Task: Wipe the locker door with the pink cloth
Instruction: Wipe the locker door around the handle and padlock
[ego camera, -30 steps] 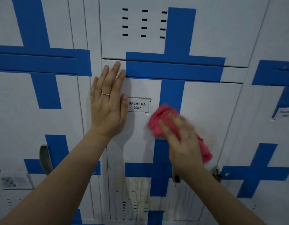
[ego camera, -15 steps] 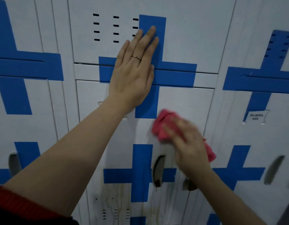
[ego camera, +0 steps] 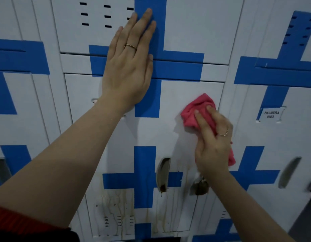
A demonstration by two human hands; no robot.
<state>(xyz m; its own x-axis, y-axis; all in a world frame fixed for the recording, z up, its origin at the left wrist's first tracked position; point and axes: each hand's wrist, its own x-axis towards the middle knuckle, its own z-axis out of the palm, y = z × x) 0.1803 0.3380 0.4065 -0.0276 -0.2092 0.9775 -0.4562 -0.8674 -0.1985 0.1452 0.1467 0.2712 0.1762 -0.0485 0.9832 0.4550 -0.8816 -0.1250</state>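
Note:
The white locker door (ego camera: pixel 170 130) with blue cross bands fills the middle of the head view. Brownish streaks run down its lower part around the recessed handle (ego camera: pixel 163 174). My right hand (ego camera: pixel 212 145) grips the bunched pink cloth (ego camera: pixel 194 110) and presses it on the door's upper right area, near the door's right edge. My left hand (ego camera: pixel 128 67) lies flat with straight fingers across the seam between this door and the locker above it, covering part of the blue band.
Neighbouring lockers stand left and right, the right one with a name label (ego camera: pixel 270 114). A padlock (ego camera: pixel 201 186) hangs below my right wrist. Vent slots (ego camera: pixel 105 14) pierce the upper locker door. Dark floor shows at the bottom right corner.
My left hand moved from beside the name label up onto the seam above the door. My right hand slid the cloth to the right across the door. The camera shifted right.

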